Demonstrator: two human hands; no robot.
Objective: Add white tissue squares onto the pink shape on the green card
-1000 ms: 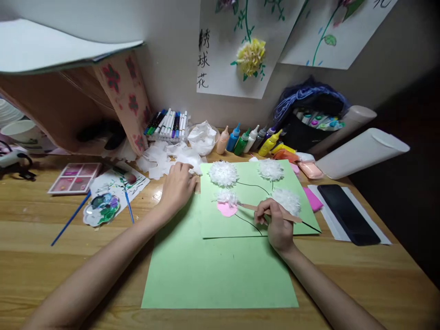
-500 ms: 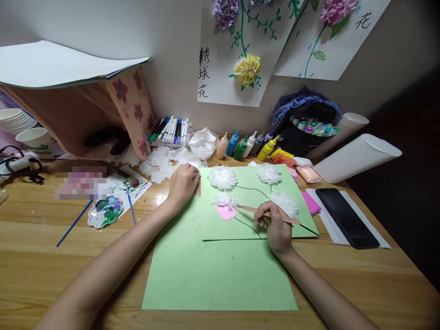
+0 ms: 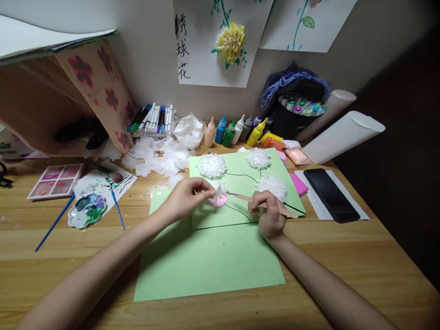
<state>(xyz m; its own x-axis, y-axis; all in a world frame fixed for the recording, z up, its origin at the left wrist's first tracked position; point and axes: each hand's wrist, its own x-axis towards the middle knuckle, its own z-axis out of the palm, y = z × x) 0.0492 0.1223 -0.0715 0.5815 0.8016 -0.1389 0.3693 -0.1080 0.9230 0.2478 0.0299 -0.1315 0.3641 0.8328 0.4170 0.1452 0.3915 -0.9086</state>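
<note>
A frilly white tissue-paper tuft (image 3: 222, 187) sits at twelve o'clock on the flat pink round patch (image 3: 220, 200). Probably it is light and tears easily; pinch its base. At nine o'clock, the left hand (image 3: 187, 199) curls its fingers, whether gripping I cannot tell; the right hand (image 3: 270, 213) grips a flat tan wooden stick (image 3: 288, 211).

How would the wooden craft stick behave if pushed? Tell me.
The wooden craft stick probably stays stiff, since it runs straight through the right hand. Looking thin and narrow, it is likely light; its flat shape makes rolling unlikely.
</note>
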